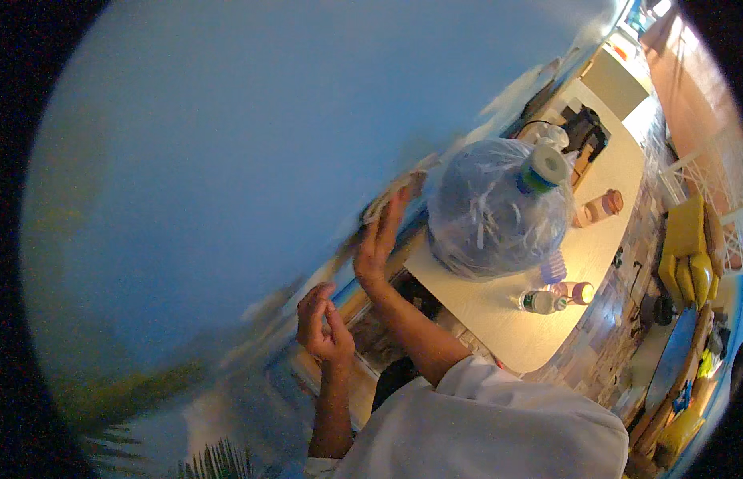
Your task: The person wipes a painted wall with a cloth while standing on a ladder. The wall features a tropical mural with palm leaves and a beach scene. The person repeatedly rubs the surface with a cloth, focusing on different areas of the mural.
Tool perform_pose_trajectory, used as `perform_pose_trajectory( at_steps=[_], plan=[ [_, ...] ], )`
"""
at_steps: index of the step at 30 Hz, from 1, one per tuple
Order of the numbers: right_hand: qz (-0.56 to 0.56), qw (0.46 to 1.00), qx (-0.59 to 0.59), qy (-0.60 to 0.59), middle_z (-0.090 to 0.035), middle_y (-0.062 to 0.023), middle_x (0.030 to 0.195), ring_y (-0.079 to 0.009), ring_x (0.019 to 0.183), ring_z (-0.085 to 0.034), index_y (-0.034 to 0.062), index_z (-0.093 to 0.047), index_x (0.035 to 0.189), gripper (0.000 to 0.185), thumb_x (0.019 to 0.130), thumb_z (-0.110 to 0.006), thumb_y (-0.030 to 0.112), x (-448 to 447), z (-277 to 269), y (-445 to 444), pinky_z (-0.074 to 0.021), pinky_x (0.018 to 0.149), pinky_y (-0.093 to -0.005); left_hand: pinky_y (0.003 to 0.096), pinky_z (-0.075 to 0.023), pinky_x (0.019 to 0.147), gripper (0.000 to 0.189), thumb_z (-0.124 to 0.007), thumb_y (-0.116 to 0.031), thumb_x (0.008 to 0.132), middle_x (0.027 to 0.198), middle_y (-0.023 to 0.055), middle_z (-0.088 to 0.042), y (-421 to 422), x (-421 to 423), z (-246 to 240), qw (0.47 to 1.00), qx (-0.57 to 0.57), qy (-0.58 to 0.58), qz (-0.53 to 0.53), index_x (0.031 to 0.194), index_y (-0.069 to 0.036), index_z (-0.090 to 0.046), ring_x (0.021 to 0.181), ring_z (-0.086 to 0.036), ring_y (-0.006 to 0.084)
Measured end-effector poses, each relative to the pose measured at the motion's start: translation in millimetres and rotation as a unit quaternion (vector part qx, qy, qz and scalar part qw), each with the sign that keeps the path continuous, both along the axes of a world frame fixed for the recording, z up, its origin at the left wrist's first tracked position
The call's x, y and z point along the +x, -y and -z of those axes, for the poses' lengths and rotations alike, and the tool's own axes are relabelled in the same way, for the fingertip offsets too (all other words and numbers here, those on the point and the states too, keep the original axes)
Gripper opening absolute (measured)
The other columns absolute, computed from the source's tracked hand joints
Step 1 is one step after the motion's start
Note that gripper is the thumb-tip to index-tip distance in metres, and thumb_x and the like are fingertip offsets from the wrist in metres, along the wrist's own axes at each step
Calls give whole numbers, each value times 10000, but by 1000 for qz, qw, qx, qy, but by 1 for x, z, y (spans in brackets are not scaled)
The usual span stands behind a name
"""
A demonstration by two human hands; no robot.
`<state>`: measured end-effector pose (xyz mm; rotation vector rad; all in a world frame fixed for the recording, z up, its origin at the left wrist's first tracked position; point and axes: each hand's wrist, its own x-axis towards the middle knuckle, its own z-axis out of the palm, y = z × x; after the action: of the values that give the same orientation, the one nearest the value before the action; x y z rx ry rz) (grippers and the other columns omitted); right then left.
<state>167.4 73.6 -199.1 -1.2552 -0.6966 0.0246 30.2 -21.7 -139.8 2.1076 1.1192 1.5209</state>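
Observation:
My right hand [377, 245] reaches toward the blue painted wall [257, 149], its fingers stretched out. A pale, cloth-like thing [377, 206] lies against its fingers; whether they grip it cannot be told. My left hand [324, 329] is raised beside the wall's lower edge, with fingers loosely bent, a gap at the thumb and nothing visible in it. Right of my right hand, a large clear water jug [497, 209] wrapped in thin plastic stands on the light wooden table [467, 299].
On the table are a small water bottle [539, 302], a pinkish bottle [572, 292], a brown-capped bottle [599, 208] and a black bag-like item [587, 129]. A yellow object [686, 239] is beyond it. Painted palm leaves [218, 461] show at the lower left.

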Motion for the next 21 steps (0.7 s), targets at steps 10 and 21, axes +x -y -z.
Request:
perform_pose_trajectory(
  at_steps=[10, 21],
  plan=[
    [56, 883, -148, -443, -259, -178, 1651, -343, 1519, -245, 32, -287, 1589, 579, 1088, -419, 289, 16, 103, -4, -221, 1229, -470, 388, -552, 908, 210, -597, 49, 931, 1077, 149, -744, 55, -39, 60, 983, -151, 17, -107, 1115, 10, -691, 997, -714, 297],
    [-80, 901, -160, -396, -363, -157, 1595, -316, 1465, -331, 33, -288, 1588, 613, 1075, -453, 325, -45, 101, 27, -233, 1219, -444, 402, -497, 1003, 176, -573, -11, 976, 1097, 167, -731, 74, -67, 61, 939, -261, 143, -172, 1113, 30, -675, 1048, -686, 259]
  ],
)
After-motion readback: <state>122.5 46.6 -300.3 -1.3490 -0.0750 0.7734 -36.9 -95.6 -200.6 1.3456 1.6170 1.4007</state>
